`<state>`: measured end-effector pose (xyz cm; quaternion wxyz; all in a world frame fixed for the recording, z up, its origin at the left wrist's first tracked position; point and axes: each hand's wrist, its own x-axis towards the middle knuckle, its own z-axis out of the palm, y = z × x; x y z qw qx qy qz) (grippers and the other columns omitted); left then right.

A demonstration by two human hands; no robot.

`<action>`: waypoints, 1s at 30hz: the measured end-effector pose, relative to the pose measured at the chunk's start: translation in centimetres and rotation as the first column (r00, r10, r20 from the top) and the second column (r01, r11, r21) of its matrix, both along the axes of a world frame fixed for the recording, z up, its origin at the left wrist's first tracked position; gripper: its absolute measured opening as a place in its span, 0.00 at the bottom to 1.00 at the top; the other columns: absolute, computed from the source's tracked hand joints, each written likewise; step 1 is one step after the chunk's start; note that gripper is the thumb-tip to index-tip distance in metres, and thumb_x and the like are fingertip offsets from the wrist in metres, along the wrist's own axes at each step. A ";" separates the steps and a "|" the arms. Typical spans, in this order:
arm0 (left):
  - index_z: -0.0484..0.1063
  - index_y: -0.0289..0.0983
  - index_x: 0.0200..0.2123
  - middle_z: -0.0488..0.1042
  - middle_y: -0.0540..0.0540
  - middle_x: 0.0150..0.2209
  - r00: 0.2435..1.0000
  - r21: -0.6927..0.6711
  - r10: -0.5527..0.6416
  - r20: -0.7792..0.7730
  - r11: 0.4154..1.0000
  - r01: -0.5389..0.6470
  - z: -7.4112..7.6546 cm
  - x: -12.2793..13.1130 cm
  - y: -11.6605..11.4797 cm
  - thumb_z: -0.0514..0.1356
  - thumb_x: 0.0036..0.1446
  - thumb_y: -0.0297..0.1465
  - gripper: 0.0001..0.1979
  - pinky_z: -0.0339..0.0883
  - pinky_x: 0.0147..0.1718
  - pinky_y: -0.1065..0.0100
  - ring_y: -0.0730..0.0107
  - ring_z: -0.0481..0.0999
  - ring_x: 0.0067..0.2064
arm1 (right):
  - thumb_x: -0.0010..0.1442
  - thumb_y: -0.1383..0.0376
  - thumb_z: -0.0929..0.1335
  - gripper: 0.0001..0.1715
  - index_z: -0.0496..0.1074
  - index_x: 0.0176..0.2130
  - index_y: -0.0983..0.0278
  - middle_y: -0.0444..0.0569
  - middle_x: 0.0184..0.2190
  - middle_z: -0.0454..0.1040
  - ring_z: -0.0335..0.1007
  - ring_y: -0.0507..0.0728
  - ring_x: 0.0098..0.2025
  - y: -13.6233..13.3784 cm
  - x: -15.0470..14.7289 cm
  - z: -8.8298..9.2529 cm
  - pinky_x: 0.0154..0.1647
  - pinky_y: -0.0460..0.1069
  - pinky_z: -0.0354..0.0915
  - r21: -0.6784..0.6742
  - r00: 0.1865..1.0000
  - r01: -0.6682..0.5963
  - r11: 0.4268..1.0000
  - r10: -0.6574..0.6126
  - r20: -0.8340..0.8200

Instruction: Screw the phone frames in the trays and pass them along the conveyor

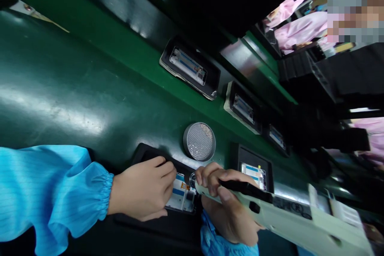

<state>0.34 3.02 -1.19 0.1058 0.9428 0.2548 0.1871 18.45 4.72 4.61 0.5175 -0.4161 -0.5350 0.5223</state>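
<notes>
My right hand [228, 200] is wrapped around a pale green electric screwdriver [264, 212], its tip end pointing left over a phone body [181, 196]. That body shows blue strips and an orange flex piece and lies in a black tray [144, 154]. My left hand [147, 188] spans the left part of the phone body, fingers curled and thumb at its lower side, holding it in the tray. Its fingers cover much of that end. Just beyond the hands stands a round grey dish [199, 141] with a dotted, perforated-looking inside and small screws gathered at one side.
A second black tray [270, 164] with a phone body [254, 175] sits right of the dish. Farther back, several trays [190, 68] with phone parts line a green ledge [132, 64]. Dark shelving [306, 76] and people in pink sleeves [300, 30] appear at upper right.
</notes>
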 end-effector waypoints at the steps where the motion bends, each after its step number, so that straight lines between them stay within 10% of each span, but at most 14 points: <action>1: 0.76 0.30 0.43 0.75 0.32 0.49 1.000 0.004 0.003 -0.007 1.000 -0.003 0.0 0.0 0.0 0.58 0.61 0.47 0.24 0.64 0.47 0.55 0.50 0.72 0.49 | 0.57 0.68 0.69 0.08 0.74 0.39 0.59 0.41 0.19 0.61 0.62 0.53 0.27 0.0 0.0 -0.1 0.28 0.50 0.62 0.001 1.000 -0.007 1.000 0.007 -0.008; 8: 0.74 0.29 0.43 0.75 0.31 0.48 0.998 -0.024 0.006 -0.069 1.000 -0.008 0.3 0.2 0.2 0.62 0.57 0.47 0.25 0.68 0.47 0.55 0.48 0.73 0.50 | 0.55 0.68 0.69 0.09 0.74 0.39 0.59 0.41 0.19 0.65 0.65 0.53 0.26 0.3 -0.2 -1.4 0.28 0.51 0.64 0.081 0.997 -0.021 0.997 0.026 -0.068; 15: 0.70 0.24 0.51 0.76 0.32 0.46 0.998 0.333 0.063 -0.001 0.941 -0.059 2.3 0.2 -3.0 0.55 0.62 0.25 0.15 0.70 0.46 0.53 0.51 0.75 0.46 | 0.46 0.68 0.67 0.11 0.73 0.34 0.61 0.39 0.15 0.61 0.60 0.52 0.21 1.7 3.7 4.7 0.25 0.50 0.60 0.218 0.944 0.287 0.933 -0.235 -0.233; 30: 0.71 0.24 0.51 0.75 0.33 0.43 0.997 0.079 -0.070 -0.016 0.994 0.071 6.1 1.0 -5.7 0.47 0.68 0.22 0.16 0.69 0.34 0.60 0.60 0.71 0.39 | 0.47 0.67 0.70 0.08 0.75 0.32 0.60 0.40 0.15 0.62 0.60 0.52 0.20 0.1 7.3 7.4 0.26 0.52 0.62 0.328 0.902 0.320 0.889 -0.179 -0.394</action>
